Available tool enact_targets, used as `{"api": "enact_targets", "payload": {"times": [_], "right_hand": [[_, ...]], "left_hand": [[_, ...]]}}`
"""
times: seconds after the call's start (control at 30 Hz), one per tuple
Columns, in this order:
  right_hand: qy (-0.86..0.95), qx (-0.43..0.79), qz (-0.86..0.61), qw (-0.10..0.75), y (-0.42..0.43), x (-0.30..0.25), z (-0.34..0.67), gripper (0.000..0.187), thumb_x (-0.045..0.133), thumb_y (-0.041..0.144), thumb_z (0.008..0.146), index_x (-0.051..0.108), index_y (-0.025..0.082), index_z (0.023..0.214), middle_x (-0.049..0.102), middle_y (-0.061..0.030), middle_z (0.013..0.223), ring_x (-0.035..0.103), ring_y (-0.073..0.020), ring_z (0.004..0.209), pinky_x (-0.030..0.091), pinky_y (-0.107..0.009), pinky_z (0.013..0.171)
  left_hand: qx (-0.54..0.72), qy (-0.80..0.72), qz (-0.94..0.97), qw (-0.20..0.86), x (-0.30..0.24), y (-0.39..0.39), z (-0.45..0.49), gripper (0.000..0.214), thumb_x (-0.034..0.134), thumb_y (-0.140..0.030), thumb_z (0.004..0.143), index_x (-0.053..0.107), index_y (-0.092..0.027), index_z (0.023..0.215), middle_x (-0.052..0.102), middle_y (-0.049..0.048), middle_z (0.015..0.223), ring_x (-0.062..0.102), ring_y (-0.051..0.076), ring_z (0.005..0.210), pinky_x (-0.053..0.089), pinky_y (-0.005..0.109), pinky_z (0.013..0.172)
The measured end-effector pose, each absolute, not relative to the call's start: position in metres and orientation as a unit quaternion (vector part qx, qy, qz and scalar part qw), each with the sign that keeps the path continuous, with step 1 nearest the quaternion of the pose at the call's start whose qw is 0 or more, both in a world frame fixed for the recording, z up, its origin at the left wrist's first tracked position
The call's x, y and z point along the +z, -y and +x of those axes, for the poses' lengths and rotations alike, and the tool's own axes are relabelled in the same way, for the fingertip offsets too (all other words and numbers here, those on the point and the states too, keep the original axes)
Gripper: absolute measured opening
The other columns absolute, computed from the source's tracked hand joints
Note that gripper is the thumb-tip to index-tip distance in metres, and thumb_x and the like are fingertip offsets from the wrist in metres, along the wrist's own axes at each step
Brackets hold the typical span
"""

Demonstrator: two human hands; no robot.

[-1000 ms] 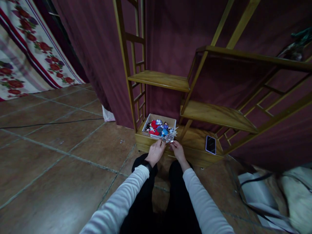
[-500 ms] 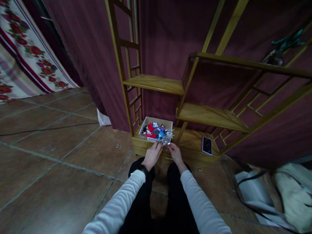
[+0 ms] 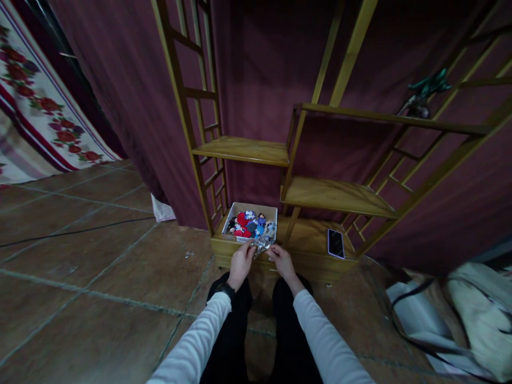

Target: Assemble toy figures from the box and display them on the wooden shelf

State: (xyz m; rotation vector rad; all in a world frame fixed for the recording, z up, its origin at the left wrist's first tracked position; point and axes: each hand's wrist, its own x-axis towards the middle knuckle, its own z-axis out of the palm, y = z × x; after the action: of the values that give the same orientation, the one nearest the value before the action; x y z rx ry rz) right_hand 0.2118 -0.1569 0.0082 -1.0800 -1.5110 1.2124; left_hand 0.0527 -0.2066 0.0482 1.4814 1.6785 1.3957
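Observation:
A shiny, crinkled clear plastic wrapper [image 3: 262, 245] is stretched between my two hands, just in front of an open cardboard box [image 3: 262, 207]. My left hand [image 3: 241, 262] pinches its left side, and my right hand [image 3: 282, 260] pinches its right side. Whether something small is inside the wrapper I cannot make out. In the box lie several small colourful figures [image 3: 251, 226], red, blue, purple and black. The wrapper partly covers the box's near right corner.
The box stands on the low base of a wooden shelf unit [image 3: 242, 149]. A phone [image 3: 335, 244] lies on the same base to the right. A green ornament [image 3: 430, 85] sits on the upper right shelf. Bags [image 3: 480, 314] rest on the floor at right; a cable [image 3: 80, 230] runs at left.
My hands have moved a little apart, and the wrapper now spreads wider between them. The whole view has shifted slightly.

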Motion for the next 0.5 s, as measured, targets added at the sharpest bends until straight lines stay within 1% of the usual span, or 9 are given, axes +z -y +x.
{"api": "enact_targets", "payload": {"times": [0.13, 0.23, 0.37, 0.5], "right_hand": [[0.619, 0.482, -0.432, 0.445, 0.161, 0.014, 0.211, 0.023, 0.061, 0.038, 0.068, 0.066, 0.023, 0.085, 0.069, -0.0020, 0.080, 0.062, -0.0185, 0.074, 0.050, -0.029, 0.063], [0.627, 0.474, -0.428, 0.448, 0.164, 0.018, 0.211, 0.024, 0.060, 0.037, 0.069, 0.067, 0.024, 0.087, 0.069, -0.0020, 0.082, 0.063, -0.0193, 0.076, 0.050, -0.031, 0.067], [0.640, 0.455, -0.425, 0.451, 0.166, 0.021, 0.213, 0.024, 0.060, 0.037, 0.070, 0.068, 0.024, 0.088, 0.070, -0.0016, 0.084, 0.063, -0.0195, 0.077, 0.050, -0.034, 0.073], [0.643, 0.458, -0.417, 0.450, 0.171, 0.025, 0.215, 0.024, 0.059, 0.038, 0.070, 0.068, 0.024, 0.089, 0.070, -0.0020, 0.083, 0.064, -0.0204, 0.076, 0.051, -0.034, 0.071]], "left_hand": [[0.526, -0.613, 0.522, 0.275, 0.036, 0.199, 0.046, 0.028, 0.056, -0.033, 0.075, 0.065, -0.019, 0.098, 0.066, 0.0043, 0.069, 0.061, 0.018, 0.061, 0.044, 0.027, 0.063], [0.529, -0.604, 0.516, 0.297, 0.030, 0.195, 0.043, 0.027, 0.055, -0.033, 0.075, 0.065, -0.017, 0.095, 0.064, 0.0026, 0.063, 0.058, 0.016, 0.054, 0.043, 0.026, 0.058], [0.546, -0.578, 0.499, 0.344, 0.030, 0.198, 0.042, 0.027, 0.057, -0.035, 0.072, 0.065, -0.016, 0.089, 0.065, 0.0032, 0.068, 0.058, 0.015, 0.057, 0.044, 0.025, 0.057], [0.577, -0.552, 0.459, 0.390, 0.039, 0.207, 0.048, 0.029, 0.061, -0.039, 0.067, 0.064, -0.014, 0.081, 0.065, 0.0042, 0.071, 0.058, 0.015, 0.063, 0.045, 0.025, 0.058]]}}
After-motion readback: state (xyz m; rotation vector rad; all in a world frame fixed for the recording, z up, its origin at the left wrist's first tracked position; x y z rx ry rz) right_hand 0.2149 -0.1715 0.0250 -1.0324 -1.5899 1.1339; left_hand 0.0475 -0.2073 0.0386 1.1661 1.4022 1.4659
